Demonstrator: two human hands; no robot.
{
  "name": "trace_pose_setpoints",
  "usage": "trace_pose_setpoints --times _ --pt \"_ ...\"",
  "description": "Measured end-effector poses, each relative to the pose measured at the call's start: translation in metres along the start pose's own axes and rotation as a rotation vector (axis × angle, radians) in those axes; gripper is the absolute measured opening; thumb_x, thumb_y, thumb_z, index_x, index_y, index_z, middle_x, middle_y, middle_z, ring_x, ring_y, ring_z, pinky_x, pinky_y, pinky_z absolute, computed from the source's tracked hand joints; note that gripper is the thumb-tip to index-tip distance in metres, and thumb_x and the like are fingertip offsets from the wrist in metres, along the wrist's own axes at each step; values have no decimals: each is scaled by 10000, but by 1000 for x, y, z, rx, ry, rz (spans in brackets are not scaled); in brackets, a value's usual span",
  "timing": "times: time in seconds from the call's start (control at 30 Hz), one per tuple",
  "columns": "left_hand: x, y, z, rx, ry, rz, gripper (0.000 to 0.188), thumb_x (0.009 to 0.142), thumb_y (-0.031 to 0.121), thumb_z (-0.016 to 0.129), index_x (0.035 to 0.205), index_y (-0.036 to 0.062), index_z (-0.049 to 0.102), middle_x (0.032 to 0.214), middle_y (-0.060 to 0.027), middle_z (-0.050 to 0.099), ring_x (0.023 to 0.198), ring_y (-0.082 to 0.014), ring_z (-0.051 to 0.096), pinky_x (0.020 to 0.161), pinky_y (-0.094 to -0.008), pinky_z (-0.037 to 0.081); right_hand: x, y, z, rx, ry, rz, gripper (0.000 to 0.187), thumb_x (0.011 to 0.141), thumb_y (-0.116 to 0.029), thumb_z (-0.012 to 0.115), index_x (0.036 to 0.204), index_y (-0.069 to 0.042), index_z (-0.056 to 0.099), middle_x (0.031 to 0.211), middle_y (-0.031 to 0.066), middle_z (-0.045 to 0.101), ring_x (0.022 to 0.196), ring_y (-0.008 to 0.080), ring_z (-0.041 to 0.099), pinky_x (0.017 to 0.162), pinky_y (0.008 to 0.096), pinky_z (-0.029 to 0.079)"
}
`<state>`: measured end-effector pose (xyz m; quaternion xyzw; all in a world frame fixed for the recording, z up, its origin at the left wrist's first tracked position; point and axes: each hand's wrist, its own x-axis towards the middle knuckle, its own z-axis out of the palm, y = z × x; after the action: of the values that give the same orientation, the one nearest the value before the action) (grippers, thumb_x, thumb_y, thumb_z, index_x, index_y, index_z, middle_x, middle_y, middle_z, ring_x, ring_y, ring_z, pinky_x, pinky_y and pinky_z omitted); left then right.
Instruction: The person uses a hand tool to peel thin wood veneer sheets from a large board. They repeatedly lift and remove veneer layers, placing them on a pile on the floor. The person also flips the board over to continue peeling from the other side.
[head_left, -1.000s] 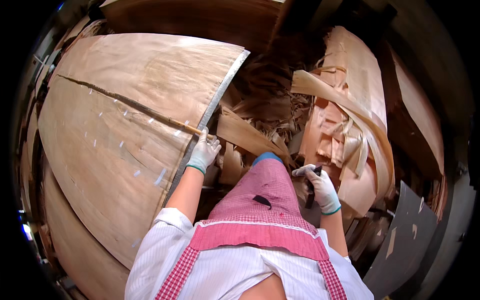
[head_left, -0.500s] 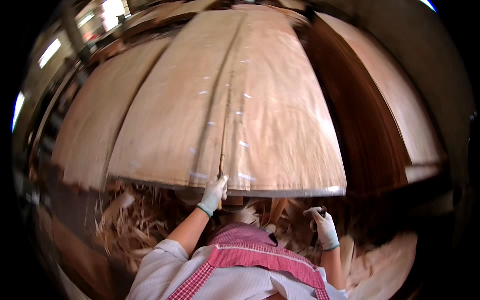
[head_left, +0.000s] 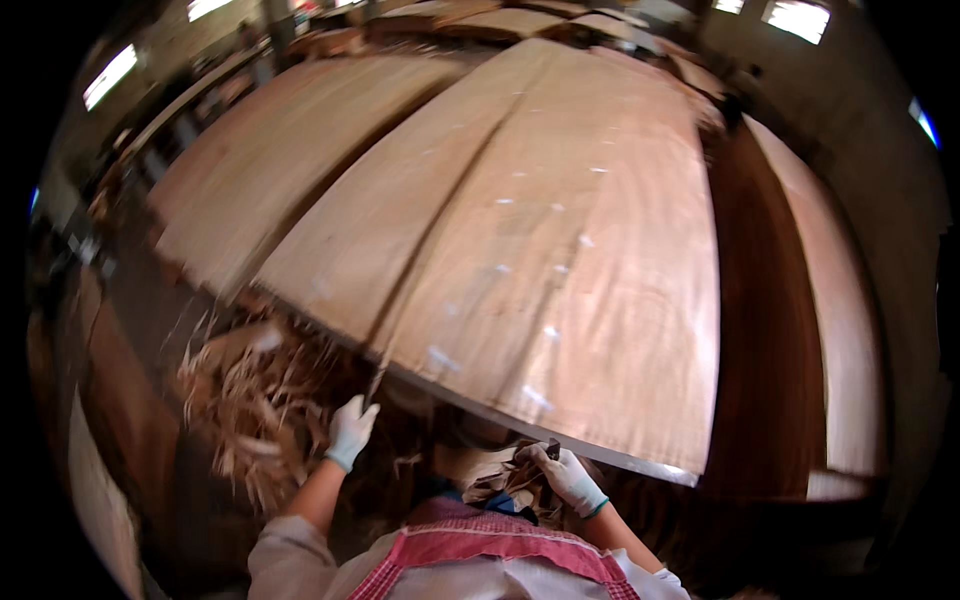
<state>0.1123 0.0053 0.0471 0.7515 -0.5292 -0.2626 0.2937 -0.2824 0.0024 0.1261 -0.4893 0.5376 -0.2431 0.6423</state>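
Observation:
A wide, thin sheet of wood veneer (head_left: 560,260) spreads out ahead of me, with a long split running toward its near edge. My left hand (head_left: 351,430), in a white glove, pinches that near edge right where the split ends. My right hand (head_left: 567,477), also gloved, is closed around a small dark tool (head_left: 551,450) just under the sheet's near edge, above some crumpled veneer scraps (head_left: 500,480). A red checked apron covers my chest at the bottom of the view.
A heap of torn veneer strips (head_left: 255,400) lies low on the left. More veneer sheets (head_left: 270,170) lie to the left and at the back, and a darker board (head_left: 770,330) and another pale sheet (head_left: 845,340) sit on the right. Bright windows show far off.
The view has swung up and round, so the sheet now fills the picture and the scrap heap sits on the left. Both hands keep their hold, the left one still on the sheet's edge.

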Motion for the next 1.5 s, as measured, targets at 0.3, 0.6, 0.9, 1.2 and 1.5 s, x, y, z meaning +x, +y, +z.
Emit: trace_pose_setpoints --times 0.3,0.6,0.9,1.2,1.5 --pt "167 -85 -94 105 551 11 297 919 296 562 1075 44 562 989 -211 627 932 -405 588 794 -470 472 48 -41 89 -78 -143 229 347 996 -302 510 992 6 668 745 12 642 594 88 532 541 231 422" --pt "320 -151 -130 474 626 -389 641 834 335 634 1346 30 398 1350 -214 476 1281 -337 427 1114 -431 278 87 -66 115 -179 -132 432 345 964 -302 537 959 13 679 702 87 641 611 174 589 511 347 447" --pt "275 -7 -99 462 731 509 155 778 211 631 745 98 529 690 -96 559 719 -305 546 737 -455 420 256 -167 189 -108 -91 15 219 917 -264 644 851 -57 614 627 -9 502 533 58 402 464 251 316" --pt "97 55 -62 20 159 405 537 769 165 703 1247 19 503 1138 -177 580 1053 -343 555 938 -442 433 318 -110 84 81 466 -156 125 880 -177 639 854 -56 630 665 -11 567 515 87 490 444 253 370" --pt "44 -8 1 -1288 -928 -487 290 971 271 547 1074 7 607 656 12 496 500 -83 457 447 -239 398 254 3 -43 45 757 79 109 875 -118 629 914 -19 650 720 -9 593 609 108 524 537 273 421"
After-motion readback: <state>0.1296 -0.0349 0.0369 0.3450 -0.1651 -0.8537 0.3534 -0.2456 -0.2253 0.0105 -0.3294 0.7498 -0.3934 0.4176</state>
